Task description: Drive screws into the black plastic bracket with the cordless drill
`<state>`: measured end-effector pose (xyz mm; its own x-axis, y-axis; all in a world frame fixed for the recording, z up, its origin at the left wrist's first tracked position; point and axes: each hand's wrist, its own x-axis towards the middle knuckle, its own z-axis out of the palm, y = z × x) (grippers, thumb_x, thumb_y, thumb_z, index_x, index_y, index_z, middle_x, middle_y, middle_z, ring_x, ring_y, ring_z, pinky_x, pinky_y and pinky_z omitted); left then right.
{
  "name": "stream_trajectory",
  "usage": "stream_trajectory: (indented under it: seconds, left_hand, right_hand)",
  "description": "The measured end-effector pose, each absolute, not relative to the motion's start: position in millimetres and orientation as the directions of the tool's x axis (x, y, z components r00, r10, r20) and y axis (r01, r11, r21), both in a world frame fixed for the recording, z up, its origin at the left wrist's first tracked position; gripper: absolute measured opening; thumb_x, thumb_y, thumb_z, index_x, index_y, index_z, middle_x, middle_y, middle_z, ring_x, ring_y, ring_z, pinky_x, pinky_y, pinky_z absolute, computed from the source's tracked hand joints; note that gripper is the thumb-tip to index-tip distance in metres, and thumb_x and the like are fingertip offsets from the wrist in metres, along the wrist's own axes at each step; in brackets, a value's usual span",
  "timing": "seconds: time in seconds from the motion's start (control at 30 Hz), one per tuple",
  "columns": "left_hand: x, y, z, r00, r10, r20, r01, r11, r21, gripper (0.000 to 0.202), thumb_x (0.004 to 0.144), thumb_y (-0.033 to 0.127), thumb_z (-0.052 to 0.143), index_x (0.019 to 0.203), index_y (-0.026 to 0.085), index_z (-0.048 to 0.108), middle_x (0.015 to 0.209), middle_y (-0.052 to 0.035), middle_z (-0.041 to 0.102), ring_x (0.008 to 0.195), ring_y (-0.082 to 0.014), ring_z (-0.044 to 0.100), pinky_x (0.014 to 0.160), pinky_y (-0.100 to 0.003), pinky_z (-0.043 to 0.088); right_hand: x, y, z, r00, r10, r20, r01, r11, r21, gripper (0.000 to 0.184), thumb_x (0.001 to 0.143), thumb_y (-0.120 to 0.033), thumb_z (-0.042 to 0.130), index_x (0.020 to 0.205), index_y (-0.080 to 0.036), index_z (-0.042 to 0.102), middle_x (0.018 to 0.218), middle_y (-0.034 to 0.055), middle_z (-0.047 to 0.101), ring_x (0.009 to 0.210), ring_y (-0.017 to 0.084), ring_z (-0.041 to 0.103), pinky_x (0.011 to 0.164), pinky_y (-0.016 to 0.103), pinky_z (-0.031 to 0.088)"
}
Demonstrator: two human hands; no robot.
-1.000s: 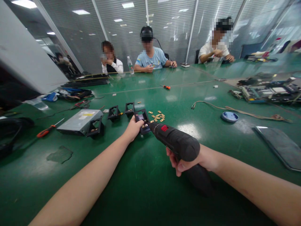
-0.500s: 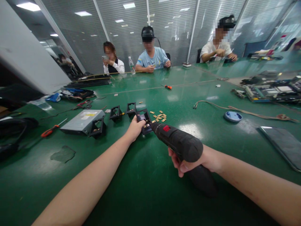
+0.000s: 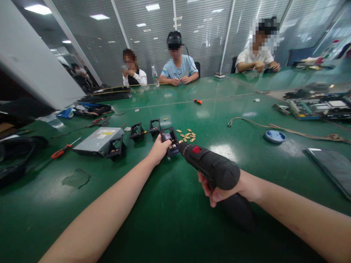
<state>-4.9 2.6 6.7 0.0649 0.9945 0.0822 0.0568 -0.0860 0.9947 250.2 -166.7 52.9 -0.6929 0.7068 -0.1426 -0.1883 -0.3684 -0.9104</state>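
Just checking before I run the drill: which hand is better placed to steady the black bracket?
Left, likely: the left hand grips the bracket, while the right hand holds the drill pointed at it.

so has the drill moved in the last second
No. The drill still has its tip at the bracket, the same gap from the gold plates; only the view shifted.

View drifted, drill [image 3: 211, 168], bracket [image 3: 170, 136] and the rest of the tabletop [image 3: 178, 219] sitting slightly further right in frame, co-worker in blue [image 3: 178, 67] with outstretched hand drawn back, both hands now together, co-worker in white [image 3: 256, 58] with raised hands lowered to the tabletop.
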Motion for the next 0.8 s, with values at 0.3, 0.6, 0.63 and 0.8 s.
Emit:
stream_trajectory:
  seconds: [0.3,0.6,0.63,0.8]
  left_hand:
    - [-7,5,4,0.071,0.993,0.09,0.055,-0.094,0.994,0.038,0.066,0.028,0.073,0.102,0.023,0.062,0.094,-0.0023,0.071,0.09,-0.0233,0.068,0.089,-0.041,0.059]
    - [-7,5,3,0.076,0.994,0.081,0.051,-0.085,0.995,0.039,0.066,0.028,0.073,0.103,0.022,0.061,0.093,-0.0021,0.07,0.089,-0.023,0.068,0.089,-0.041,0.058]
    - [-7,5,4,0.074,0.994,0.077,0.05,-0.081,0.995,0.039,0.066,0.028,0.073,0.103,0.022,0.061,0.093,-0.0019,0.07,0.088,-0.023,0.067,0.089,-0.041,0.058]
    - [-5,3,7,0.076,0.994,0.078,0.04,-0.081,0.996,0.04,0.065,0.027,0.072,0.103,0.022,0.06,0.093,-0.0022,0.07,0.089,-0.0233,0.067,0.089,-0.041,0.058]
  right_hand:
    - [248,-171,67,-0.645,0.743,-0.177,-0.189,-0.38,-0.906,0.044,0.058,-0.014,0.099,0.095,-0.013,0.075,0.077,0.003,0.078,0.062,0.02,0.077,0.062,0.028,0.063]
    - [247,-171,65,-0.652,0.737,-0.176,-0.207,-0.396,-0.895,0.041,0.058,-0.014,0.098,0.092,-0.013,0.075,0.075,0.0025,0.078,0.061,0.02,0.077,0.062,0.027,0.063]
    - [247,-171,65,-0.656,0.735,-0.172,-0.21,-0.396,-0.894,0.041,0.057,-0.014,0.098,0.092,-0.013,0.075,0.075,0.0024,0.078,0.061,0.02,0.077,0.062,0.027,0.063]
    - [247,-172,68,-0.647,0.74,-0.182,-0.194,-0.39,-0.9,0.043,0.058,-0.013,0.097,0.095,-0.013,0.076,0.077,0.003,0.078,0.062,0.02,0.078,0.062,0.027,0.064]
